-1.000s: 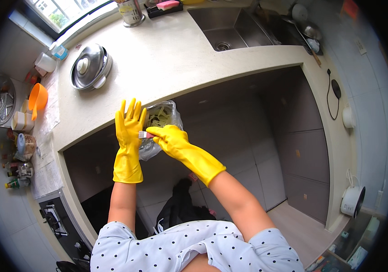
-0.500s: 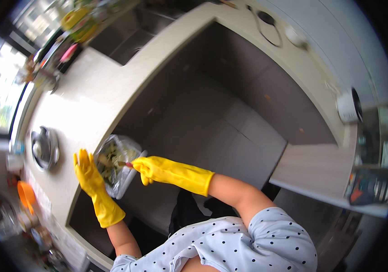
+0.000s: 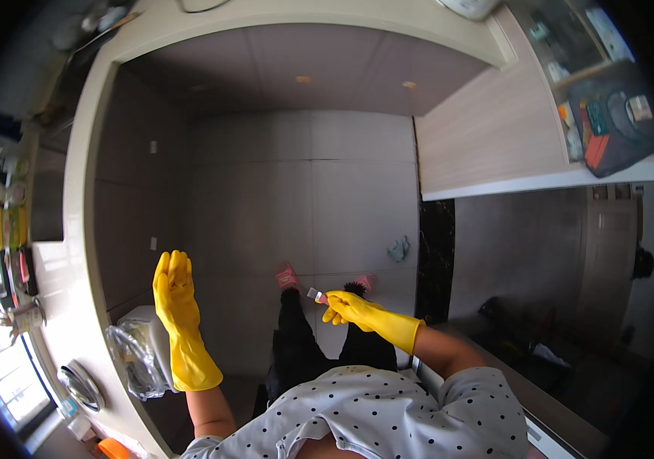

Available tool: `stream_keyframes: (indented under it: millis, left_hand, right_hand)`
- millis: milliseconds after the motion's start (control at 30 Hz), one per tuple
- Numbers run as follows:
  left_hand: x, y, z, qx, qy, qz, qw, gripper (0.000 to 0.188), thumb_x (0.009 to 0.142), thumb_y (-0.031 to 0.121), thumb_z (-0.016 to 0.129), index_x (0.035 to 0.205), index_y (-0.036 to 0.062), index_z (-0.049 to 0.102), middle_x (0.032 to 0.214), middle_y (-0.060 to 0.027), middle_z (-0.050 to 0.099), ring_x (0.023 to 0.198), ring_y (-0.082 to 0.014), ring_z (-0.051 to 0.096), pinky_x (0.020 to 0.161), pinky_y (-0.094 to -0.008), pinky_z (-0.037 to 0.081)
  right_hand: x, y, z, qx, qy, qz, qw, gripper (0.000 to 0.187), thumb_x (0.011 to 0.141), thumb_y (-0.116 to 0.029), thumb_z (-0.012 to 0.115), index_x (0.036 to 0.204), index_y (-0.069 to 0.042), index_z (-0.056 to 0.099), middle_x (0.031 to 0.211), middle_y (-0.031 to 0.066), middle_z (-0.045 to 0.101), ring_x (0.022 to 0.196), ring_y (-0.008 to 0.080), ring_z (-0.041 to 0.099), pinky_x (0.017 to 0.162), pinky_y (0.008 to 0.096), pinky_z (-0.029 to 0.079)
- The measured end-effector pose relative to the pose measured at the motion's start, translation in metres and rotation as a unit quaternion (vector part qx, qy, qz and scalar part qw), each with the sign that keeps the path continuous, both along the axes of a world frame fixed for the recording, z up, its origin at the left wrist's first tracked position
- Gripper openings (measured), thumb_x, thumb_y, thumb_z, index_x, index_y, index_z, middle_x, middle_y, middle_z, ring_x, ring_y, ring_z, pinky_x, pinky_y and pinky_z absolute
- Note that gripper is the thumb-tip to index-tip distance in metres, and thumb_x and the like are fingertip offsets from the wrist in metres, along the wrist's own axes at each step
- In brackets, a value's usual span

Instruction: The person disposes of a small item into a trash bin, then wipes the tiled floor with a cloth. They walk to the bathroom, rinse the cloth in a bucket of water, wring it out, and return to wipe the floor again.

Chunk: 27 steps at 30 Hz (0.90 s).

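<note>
Here, right hand (image 3: 348, 308) grips tool (image 3: 315, 294); left hand (image 3: 177, 289) unfolded.

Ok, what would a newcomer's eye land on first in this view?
First, the bright yellow rubber gloves: the left hand raised at left, the right hand near the middle, gripping a small flat-ended tool. Then the pink slippers on the grey floor, with a crumpled blue-green cloth-like scrap to their upper right.
</note>
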State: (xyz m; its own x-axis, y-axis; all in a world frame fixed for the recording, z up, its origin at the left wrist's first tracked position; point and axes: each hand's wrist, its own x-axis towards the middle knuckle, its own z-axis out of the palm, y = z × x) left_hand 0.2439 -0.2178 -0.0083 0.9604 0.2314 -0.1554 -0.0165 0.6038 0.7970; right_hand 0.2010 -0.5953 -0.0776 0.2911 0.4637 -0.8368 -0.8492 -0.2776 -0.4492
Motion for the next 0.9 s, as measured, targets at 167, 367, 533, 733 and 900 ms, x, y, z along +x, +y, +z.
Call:
stream_keyframes:
  millis: [167, 367, 533, 733, 900]
  left_hand:
    - [0.039, -0.127, -0.04, 0.054, 0.153, -0.038, 0.986, 0.035, 0.101, 0.028, 0.05, 0.121, 0.0005, 0.056, 0.113, -0.0076, 0.06, 0.113, -0.0221, 0.058, 0.109, -0.0372, 0.037]
    - [0.093, -0.233, -0.182, 0.127, 0.175, -0.2, 0.956, 0.034, 0.103, 0.022, 0.048, 0.129, 0.0, 0.054, 0.124, -0.0165, 0.062, 0.118, -0.0287, 0.059, 0.11, -0.0402, 0.039]
    - [0.145, -0.313, -0.372, 0.217, 0.152, -0.33, 0.906, 0.028, 0.102, 0.012, 0.046, 0.127, -0.0008, 0.053, 0.12, -0.0143, 0.063, 0.116, -0.0266, 0.06, 0.106, -0.0369, 0.041]
    - [0.21, -0.427, -0.591, 0.266, -0.008, -0.468, 0.842, 0.027, 0.101, 0.008, 0.047, 0.126, -0.0009, 0.054, 0.119, -0.012, 0.064, 0.115, -0.0211, 0.059, 0.103, -0.0307, 0.042]
    - [0.218, -0.512, -0.677, 0.414, -0.196, -0.542, 0.705, 0.033, 0.098, 0.006, 0.05, 0.131, 0.0024, 0.053, 0.127, -0.0143, 0.06, 0.123, -0.0276, 0.054, 0.106, -0.0346, 0.04]
  right_hand:
    - [-0.028, -0.089, -0.043, -0.008, 0.116, -0.212, 0.97, 0.037, 0.102, -0.038, 0.049, 0.124, -0.009, 0.058, 0.097, 0.0067, 0.069, 0.069, 0.0095, 0.059, 0.061, 0.0204, 0.044]
    - [-0.049, -0.184, -0.192, -0.065, 0.084, -0.38, 0.919, 0.033, 0.1, -0.036, 0.054, 0.114, -0.008, 0.063, 0.087, 0.0046, 0.068, 0.068, 0.0112, 0.061, 0.059, 0.0227, 0.047]
    - [-0.038, -0.216, -0.363, -0.055, 0.061, -0.526, 0.847, 0.04, 0.1, -0.041, 0.051, 0.116, -0.005, 0.058, 0.097, 0.0094, 0.068, 0.079, 0.0185, 0.067, 0.066, 0.0257, 0.054]
    - [0.017, -0.218, -0.571, -0.094, 0.093, -0.666, 0.734, 0.035, 0.1, -0.036, 0.05, 0.114, -0.005, 0.059, 0.096, 0.0117, 0.069, 0.07, 0.0158, 0.062, 0.058, 0.0251, 0.049]
    - [0.035, -0.258, -0.631, -0.158, 0.062, -0.632, 0.756, 0.033, 0.1, -0.034, 0.048, 0.11, -0.006, 0.063, 0.088, 0.0075, 0.069, 0.062, 0.0121, 0.059, 0.055, 0.0223, 0.045]
